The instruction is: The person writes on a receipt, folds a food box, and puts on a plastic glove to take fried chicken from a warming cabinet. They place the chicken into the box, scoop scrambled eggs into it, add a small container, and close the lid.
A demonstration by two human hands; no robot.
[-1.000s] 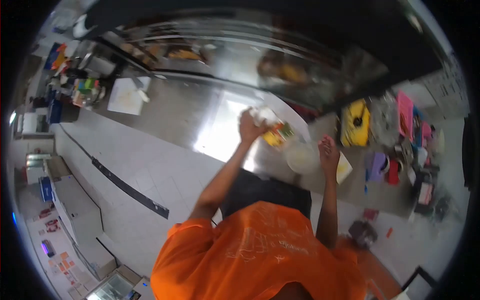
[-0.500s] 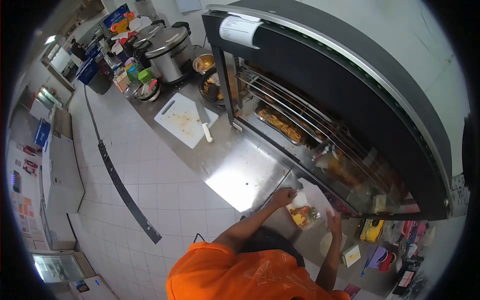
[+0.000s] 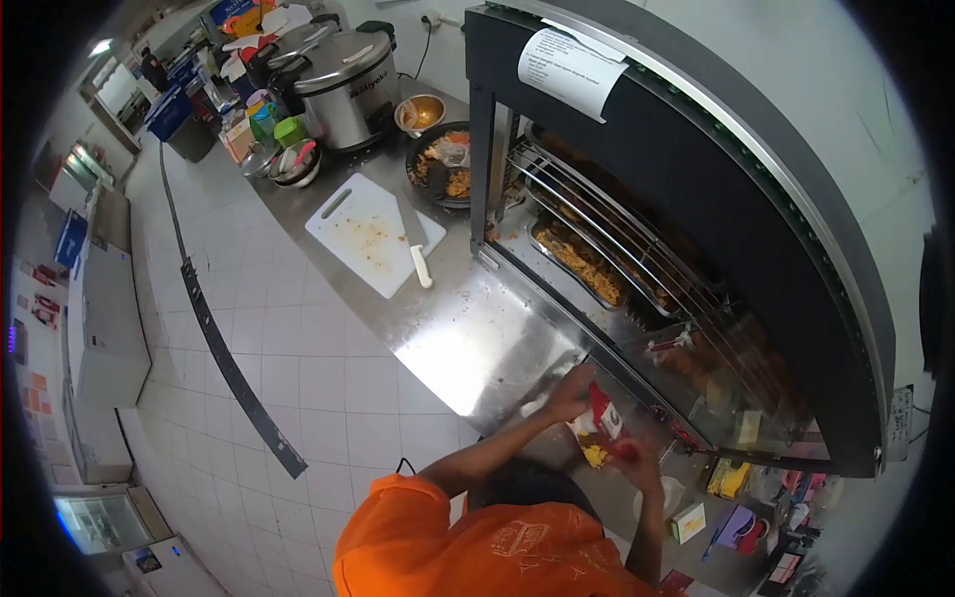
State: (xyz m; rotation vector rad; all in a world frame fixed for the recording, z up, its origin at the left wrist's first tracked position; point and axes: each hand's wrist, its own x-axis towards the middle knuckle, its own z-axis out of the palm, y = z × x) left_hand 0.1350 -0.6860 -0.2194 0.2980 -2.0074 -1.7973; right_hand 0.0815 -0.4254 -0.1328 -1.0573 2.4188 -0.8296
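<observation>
A red and white printed paper food wrapper (image 3: pixel 605 413) is partly folded over on the steel counter, with yellow food (image 3: pixel 594 456) showing at its near end. My left hand (image 3: pixel 570 395) is at the wrapper's left side with its fingers apart. On the other side, my right hand (image 3: pixel 639 464) is at the wrapper's right edge. Motion smears its fingers, so its grip on the paper cannot be made out.
A glass-fronted food warmer (image 3: pixel 597 269) with trays of fried food stands ahead. Left of it lie a white cutting board (image 3: pixel 368 239), a knife (image 3: pixel 416 249) and a black pan (image 3: pixel 438 179). A small box (image 3: pixel 687 522) and scissors (image 3: pixel 756 527) sit right.
The white paper flap has folded over, so the red printed side now covers the white rice and most of the food. My left hand's fingers have spread. The view has shifted slightly.
</observation>
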